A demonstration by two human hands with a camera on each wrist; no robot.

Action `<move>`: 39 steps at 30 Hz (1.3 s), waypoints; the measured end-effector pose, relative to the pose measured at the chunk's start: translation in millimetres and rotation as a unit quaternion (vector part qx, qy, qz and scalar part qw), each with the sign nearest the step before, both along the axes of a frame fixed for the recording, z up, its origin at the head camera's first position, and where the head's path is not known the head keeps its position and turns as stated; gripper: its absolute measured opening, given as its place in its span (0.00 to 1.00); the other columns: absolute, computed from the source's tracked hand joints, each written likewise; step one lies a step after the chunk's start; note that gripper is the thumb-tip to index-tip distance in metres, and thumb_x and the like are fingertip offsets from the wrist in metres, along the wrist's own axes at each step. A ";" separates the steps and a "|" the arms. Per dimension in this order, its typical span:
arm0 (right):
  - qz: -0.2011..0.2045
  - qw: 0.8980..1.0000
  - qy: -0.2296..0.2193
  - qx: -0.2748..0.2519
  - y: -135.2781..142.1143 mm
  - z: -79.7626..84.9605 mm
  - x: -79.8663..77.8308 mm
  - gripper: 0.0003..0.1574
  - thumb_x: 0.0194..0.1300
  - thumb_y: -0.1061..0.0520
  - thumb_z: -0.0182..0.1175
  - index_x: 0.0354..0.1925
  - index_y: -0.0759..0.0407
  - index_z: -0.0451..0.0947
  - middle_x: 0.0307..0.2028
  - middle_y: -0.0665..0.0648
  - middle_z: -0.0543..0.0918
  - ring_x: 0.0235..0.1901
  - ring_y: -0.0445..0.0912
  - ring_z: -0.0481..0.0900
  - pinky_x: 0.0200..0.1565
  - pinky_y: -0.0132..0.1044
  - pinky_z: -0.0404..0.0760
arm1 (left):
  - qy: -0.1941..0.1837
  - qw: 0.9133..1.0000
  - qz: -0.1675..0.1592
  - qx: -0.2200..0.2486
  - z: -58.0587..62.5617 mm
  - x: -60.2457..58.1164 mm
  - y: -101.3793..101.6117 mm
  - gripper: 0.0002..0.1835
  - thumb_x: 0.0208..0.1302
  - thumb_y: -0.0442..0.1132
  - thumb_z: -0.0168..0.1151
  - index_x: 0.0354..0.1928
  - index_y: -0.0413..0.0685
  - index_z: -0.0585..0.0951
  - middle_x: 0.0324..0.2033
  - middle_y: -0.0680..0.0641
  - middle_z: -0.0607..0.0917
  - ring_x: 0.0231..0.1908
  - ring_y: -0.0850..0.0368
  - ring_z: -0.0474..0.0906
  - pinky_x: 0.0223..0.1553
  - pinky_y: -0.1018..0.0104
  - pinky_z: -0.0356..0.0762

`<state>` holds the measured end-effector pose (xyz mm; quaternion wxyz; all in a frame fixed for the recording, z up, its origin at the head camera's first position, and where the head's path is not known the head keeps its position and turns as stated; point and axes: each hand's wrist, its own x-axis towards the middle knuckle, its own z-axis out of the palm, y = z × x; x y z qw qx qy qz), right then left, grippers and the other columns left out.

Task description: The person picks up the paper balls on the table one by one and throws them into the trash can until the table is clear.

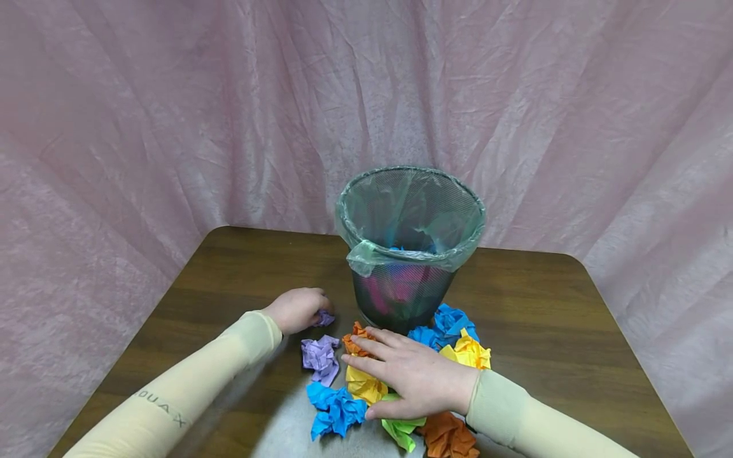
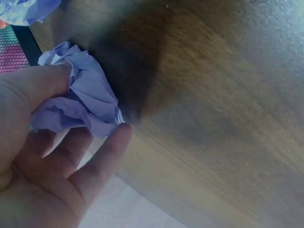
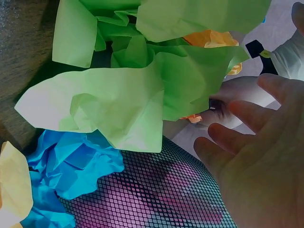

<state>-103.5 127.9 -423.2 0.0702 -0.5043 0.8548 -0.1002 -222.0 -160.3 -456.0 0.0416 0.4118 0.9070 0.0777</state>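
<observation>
My left hand (image 1: 296, 310), left of the wire bin, pinches a crumpled purple paper ball (image 2: 88, 92) between thumb and fingers. Nearer to me lies a second purple paper ball (image 1: 321, 358). Over a heap of crumpled paper spreads my right hand (image 1: 420, 374), palm down with fingers extended. Around and partly beneath it are an orange ball (image 1: 356, 340), a yellow ball (image 1: 364, 386) and a green one (image 3: 118, 90). In the right wrist view these fingers hold nothing; whether the palm touches any paper is unclear.
A black mesh bin (image 1: 401, 296) with a translucent green liner (image 1: 366, 254) stands at the table's back, colored paper inside. Blue balls (image 1: 449, 326), another yellow ball (image 1: 469, 351), a front blue ball (image 1: 335, 410) and a brown-orange ball (image 1: 449, 437) lie on the wooden table (image 1: 550, 312).
</observation>
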 end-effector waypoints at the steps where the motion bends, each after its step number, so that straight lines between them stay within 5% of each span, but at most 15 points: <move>1: 0.000 1.000 -0.001 0.001 -0.1 0.0 0.1 0.52 0.71 0.22 0.47 0.82 0.40 0.51 0.81 0.48 0.50 0.79 0.55 0.48 0.74 0.52 0.57 | -0.001 1.000 0.002 0.000 -0.1 0.2 -0.2 0.12 0.59 0.27 0.70 0.45 0.45 0.90 0.39 0.47 0.86 0.39 0.51 0.84 0.44 0.55 0.84; 16: 0.017 0.999 0.027 -0.002 -6.3 2.8 -0.2 0.52 0.71 0.21 0.45 0.82 0.43 0.51 0.81 0.50 0.50 0.79 0.55 0.46 0.75 0.49 0.55 | -0.001 1.000 -0.013 0.020 -5.0 -2.5 -18.3 0.13 0.60 0.27 0.70 0.46 0.46 0.89 0.39 0.49 0.85 0.41 0.53 0.83 0.45 0.56 0.83; 29: 0.029 0.997 0.065 -0.002 -16.1 26.1 2.2 0.51 0.71 0.21 0.45 0.82 0.41 0.52 0.80 0.52 0.52 0.79 0.56 0.47 0.75 0.48 0.52 | 0.000 0.998 0.057 0.028 36.8 -2.0 -51.2 0.13 0.63 0.29 0.71 0.48 0.48 0.89 0.42 0.52 0.84 0.44 0.55 0.84 0.46 0.55 0.82; 39: 0.046 0.994 0.101 -0.020 -22.1 55.1 5.1 0.52 0.70 0.21 0.46 0.81 0.42 0.53 0.80 0.53 0.53 0.79 0.55 0.46 0.75 0.47 0.52 | 0.011 0.997 0.059 0.051 69.2 -1.2 -58.6 0.13 0.63 0.28 0.71 0.49 0.48 0.88 0.42 0.53 0.85 0.42 0.58 0.83 0.47 0.57 0.82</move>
